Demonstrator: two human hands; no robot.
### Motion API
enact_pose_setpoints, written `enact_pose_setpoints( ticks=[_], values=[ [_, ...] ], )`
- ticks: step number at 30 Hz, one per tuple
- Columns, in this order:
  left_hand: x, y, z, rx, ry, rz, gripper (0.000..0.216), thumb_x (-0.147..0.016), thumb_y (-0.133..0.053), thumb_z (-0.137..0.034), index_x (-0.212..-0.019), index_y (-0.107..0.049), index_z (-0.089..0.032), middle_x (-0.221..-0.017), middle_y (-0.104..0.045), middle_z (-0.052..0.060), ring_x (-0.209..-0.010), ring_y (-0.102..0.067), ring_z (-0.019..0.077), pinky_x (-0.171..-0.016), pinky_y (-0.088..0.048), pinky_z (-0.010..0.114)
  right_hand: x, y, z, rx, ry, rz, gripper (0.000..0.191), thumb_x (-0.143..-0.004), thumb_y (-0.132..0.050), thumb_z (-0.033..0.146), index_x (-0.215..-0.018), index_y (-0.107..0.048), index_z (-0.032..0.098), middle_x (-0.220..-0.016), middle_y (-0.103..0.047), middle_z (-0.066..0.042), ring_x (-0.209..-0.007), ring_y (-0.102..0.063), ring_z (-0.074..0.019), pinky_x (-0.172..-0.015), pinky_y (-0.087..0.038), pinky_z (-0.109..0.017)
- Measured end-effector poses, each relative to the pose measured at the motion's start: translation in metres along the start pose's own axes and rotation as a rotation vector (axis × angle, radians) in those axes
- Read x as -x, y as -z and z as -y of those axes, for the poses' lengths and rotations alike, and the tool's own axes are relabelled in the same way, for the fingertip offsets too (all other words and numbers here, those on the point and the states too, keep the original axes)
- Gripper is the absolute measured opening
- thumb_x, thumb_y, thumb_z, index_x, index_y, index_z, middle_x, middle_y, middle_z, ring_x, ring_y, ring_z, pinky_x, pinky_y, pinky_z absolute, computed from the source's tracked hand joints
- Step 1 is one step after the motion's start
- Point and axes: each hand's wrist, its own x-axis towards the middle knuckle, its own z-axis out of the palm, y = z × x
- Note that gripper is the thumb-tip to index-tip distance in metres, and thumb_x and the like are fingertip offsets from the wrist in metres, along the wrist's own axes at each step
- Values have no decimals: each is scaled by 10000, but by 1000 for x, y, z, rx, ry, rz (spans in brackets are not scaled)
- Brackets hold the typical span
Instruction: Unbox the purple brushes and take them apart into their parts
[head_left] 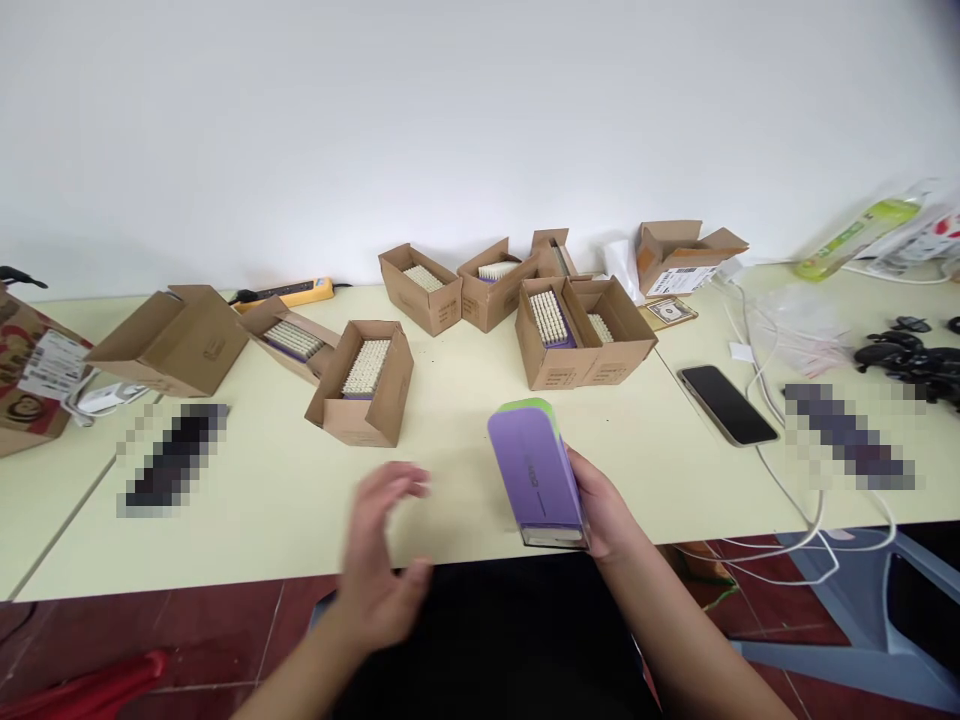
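The blurred left hand (373,570) is free, fingers curved apart, near the front edge of a pale-yellow table (454,435). Beside it, over that edge, the right hand (606,512) grips a purple, green-trimmed oblong box (534,465); beyond stand open brown cardboard cartons (555,374).

Workroom or office, exact type uncertain: pale bench (262,490) against white wall (450,120), open cardboard cartons (375,432), yellow power strip (300,293), red tiled floor (225,640).
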Motion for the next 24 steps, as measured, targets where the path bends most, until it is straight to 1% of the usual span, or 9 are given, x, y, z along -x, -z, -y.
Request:
enact_pose_setpoints(
  ticks=[1, 2, 3, 5, 9, 13, 17, 20, 24],
  values=[
    [7, -28, -6, 227, 113, 35, 760, -1038, -576, -733, -1690, -328, -431, -1660, -404, 162, -1404, -580, 417, -993, -661, 621, 1, -4, 9, 72, 25, 41, 442, -1015, -693, 634, -1255, -747, 266, -1120, -825, -45, -900, -770, -250, -752, -627, -352],
    [9, -50, -12, 434, 261, 89, 794, -1034, -576, -761, -1705, -299, -440, -1701, -378, 161, -1361, -618, 392, -933, -688, 575, 3, -9, 19, 161, 49, 91, 445, -1026, -702, 626, -1304, -739, 280, -1211, -816, -43, -968, -767, -249, -805, -623, -346],
    [8, -66, -15, 609, 360, 118, 889, -975, -600, -844, -1698, -318, -410, -1692, -399, 180, -1320, -641, 396, -847, -706, 534, 5, -13, 29, 273, 73, 149, 443, -1037, -706, 615, -1335, -739, 289, -1280, -801, -42, -1040, -760, -253, -871, -617, -350],
    [-2, -81, -20, 816, 508, 134, 1007, -859, -767, -844, -1630, -422, -297, -1497, -583, 201, -1229, -691, 388, -800, -706, 480, 10, -22, 48, 518, 118, 295, 426, -1069, -690, 577, -1396, -732, 308, -1382, -764, -43, -1215, -721, -273, -1031, -584, -383],
    [-25, -77, -26, 891, 677, -17, 668, -865, -912, -576, -1358, -629, -225, -1231, -714, 105, -1166, -717, 303, -958, -675, 470, 15, -29, 65, 753, 190, 245, 505, -1097, -627, 608, -1528, -644, 345, -1496, -697, -65, -1369, -657, -310, -1202, -506, -494],
    [-36, -71, -22, 950, 668, -86, 588, -870, -918, -508, -1321, -659, -233, -1221, -727, 73, -1146, -717, 263, -1042, -637, 481, 7, -13, 59, 632, 197, 261, 667, -1072, -634, 660, -1664, -498, 385, -1639, -593, -105, -1493, -584, -346, -1214, -511, -560],
    [-43, -72, -11, 1031, 638, -134, 558, -898, -894, -486, -1334, -636, -251, -1290, -733, 79, -1179, -721, 259, -1107, -598, 485, -6, 10, 40, 512, 297, 174, 780, -1044, -678, 663, -1723, -385, 414, -1757, -460, -129, -1586, -490, -361, -1258, -465, -603],
    [-46, -71, -1, 1073, 630, -118, 542, -933, -858, -504, -1355, -621, -261, -1366, -726, 90, -1237, -715, 269, -1148, -570, 490, -14, 21, 26, 461, 266, 194, 889, -980, -764, 661, -1730, -371, 390, -1703, -496, -158, -1508, -561, -376, -1195, -527, -612],
    [-48, -60, 18, 978, 630, 28, 581, -911, -893, -482, -1377, -619, -269, -1454, -693, 102, -1355, -664, 289, -1183, -532, 470, -21, 26, 21, 442, 225, 149, 785, -929, -848, 572, -1612, -532, 349, -1530, -626, -122, -1418, -623, -350, -1189, -532, -568]
  ],
)
